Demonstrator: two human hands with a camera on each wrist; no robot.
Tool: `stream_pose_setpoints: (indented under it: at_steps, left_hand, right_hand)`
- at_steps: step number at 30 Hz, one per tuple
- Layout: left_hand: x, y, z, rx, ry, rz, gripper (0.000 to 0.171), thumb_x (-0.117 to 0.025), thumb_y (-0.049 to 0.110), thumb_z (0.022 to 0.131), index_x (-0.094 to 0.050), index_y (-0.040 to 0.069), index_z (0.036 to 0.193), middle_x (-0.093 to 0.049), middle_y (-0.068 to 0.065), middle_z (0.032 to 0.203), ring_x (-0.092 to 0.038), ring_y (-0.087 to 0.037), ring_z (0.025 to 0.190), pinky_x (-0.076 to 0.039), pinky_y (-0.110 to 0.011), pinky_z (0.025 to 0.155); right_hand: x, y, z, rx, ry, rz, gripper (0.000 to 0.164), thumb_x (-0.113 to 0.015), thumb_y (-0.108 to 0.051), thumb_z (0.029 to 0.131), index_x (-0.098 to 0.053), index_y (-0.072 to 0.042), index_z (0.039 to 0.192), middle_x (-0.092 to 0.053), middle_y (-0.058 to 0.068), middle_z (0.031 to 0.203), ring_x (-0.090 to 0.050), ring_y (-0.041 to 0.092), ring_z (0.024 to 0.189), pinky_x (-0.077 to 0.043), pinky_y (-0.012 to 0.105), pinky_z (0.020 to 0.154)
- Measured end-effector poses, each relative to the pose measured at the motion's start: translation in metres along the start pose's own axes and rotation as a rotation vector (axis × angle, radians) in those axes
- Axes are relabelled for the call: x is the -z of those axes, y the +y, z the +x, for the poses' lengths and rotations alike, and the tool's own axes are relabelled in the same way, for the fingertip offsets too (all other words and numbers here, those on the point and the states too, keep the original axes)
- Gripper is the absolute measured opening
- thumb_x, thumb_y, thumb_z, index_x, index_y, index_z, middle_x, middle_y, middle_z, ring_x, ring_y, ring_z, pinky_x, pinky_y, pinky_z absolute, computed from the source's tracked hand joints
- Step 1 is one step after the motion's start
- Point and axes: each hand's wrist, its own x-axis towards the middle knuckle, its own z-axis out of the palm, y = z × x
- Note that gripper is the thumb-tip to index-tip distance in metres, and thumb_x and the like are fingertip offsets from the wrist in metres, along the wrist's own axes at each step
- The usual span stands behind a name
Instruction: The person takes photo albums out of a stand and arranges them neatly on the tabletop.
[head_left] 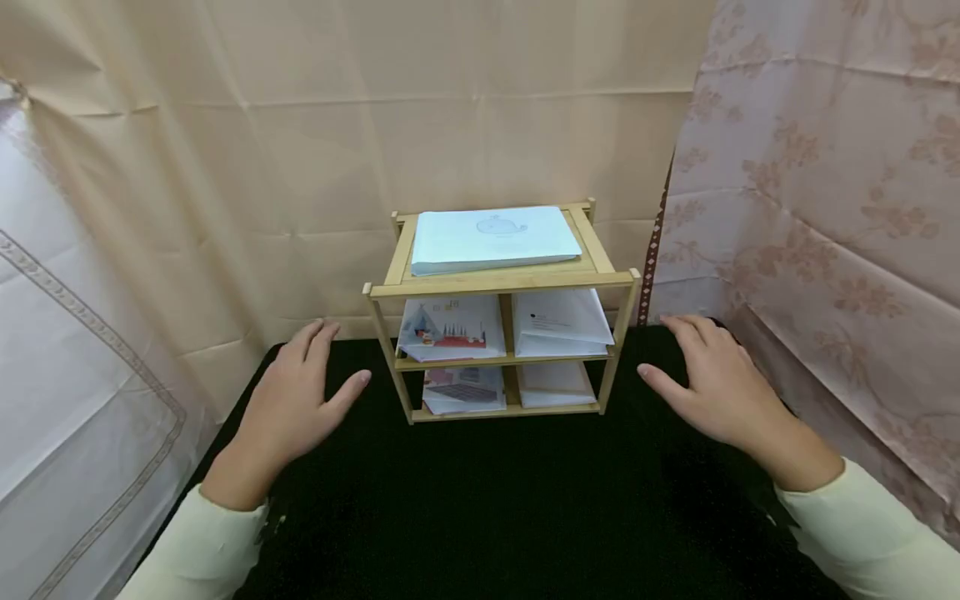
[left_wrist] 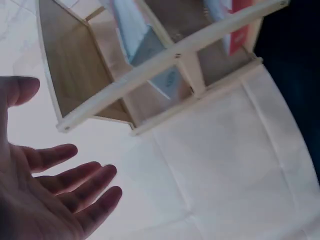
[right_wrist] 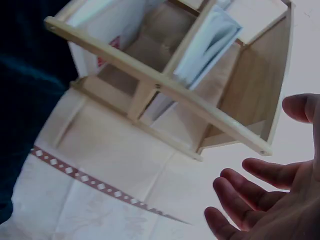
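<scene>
A small wooden shelf rack [head_left: 504, 286] stands at the back of the dark table, between my two hands. On its top panel lies a stack of white paper [head_left: 495, 242] with a whale drawing on the upper sheet. My left hand [head_left: 292, 408] hovers left of the rack, fingers extended and thumb spread, holding nothing. To the right of the rack, my right hand [head_left: 716, 392] is held the same way, apart from the frame. The left wrist view shows the rack's wooden side [left_wrist: 75, 55] beyond the fingers; the right wrist view shows the opposite side [right_wrist: 260, 80].
Booklets with printed pictures [head_left: 453, 327] fill the left compartments, white papers [head_left: 562, 323] the right ones. A dark cloth [head_left: 495, 508] covers the table. Beige curtain [head_left: 480, 108] hangs behind, with a white cloth [head_left: 75, 375] at left and a floral one [head_left: 840, 208] at right.
</scene>
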Motion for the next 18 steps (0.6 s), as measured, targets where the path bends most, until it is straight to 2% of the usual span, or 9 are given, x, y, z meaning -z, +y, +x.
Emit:
stream_pose_setpoints:
  at_steps: [4,8,11,14,18]
  left_hand:
    - [0.009,0.015,0.020,-0.055,0.184,-0.049,0.066,-0.064,0.046,0.099,-0.051,0.002,0.147,-0.052,-0.022,0.148,-0.055,-0.042,0.128,-0.051,-0.063,0.095]
    - [0.016,0.031,0.041,-0.114,0.308,-0.083,0.056,-0.068,0.036,0.096,-0.059,0.001,0.138,-0.058,-0.020,0.138,-0.059,-0.039,0.119,-0.053,-0.059,0.088]
    - [0.019,0.039,0.054,-0.142,0.337,-0.061,0.052,-0.067,0.036,0.095,-0.062,0.000,0.133,-0.061,-0.020,0.134,-0.059,-0.040,0.118,-0.049,-0.060,0.091]
    - [0.021,0.045,0.065,-0.163,0.347,-0.029,0.051,-0.066,0.038,0.094,-0.065,0.001,0.128,-0.064,-0.019,0.129,-0.059,-0.041,0.114,-0.045,-0.060,0.088]
    - [0.021,0.052,0.080,-0.199,0.359,-0.005,0.049,-0.064,0.040,0.095,-0.068,0.000,0.124,-0.066,-0.019,0.127,-0.062,-0.040,0.113,-0.048,-0.060,0.085]
  right_hand:
    - [0.009,-0.015,0.017,0.035,0.144,0.064,0.064,-0.064,-0.042,0.101,-0.050,-0.001,0.147,-0.052,0.026,0.142,-0.047,0.046,0.131,-0.037,0.068,0.104]
    - [0.014,-0.029,0.035,0.057,0.257,0.106,0.054,-0.066,-0.033,0.099,-0.057,-0.001,0.141,-0.055,0.023,0.135,-0.051,0.042,0.124,-0.041,0.063,0.100]
    - [0.015,-0.037,0.048,0.065,0.324,0.133,0.044,-0.067,-0.028,0.098,-0.062,0.000,0.132,-0.057,0.023,0.128,-0.052,0.042,0.118,-0.041,0.061,0.097]
    - [0.015,-0.041,0.059,0.083,0.381,0.141,0.036,-0.068,-0.023,0.096,-0.066,0.000,0.124,-0.059,0.024,0.123,-0.053,0.043,0.114,-0.040,0.059,0.094]
    - [0.017,-0.044,0.072,0.086,0.400,0.145,0.035,-0.066,-0.022,0.096,-0.067,0.001,0.122,-0.060,0.025,0.123,-0.052,0.044,0.111,-0.039,0.058,0.093]
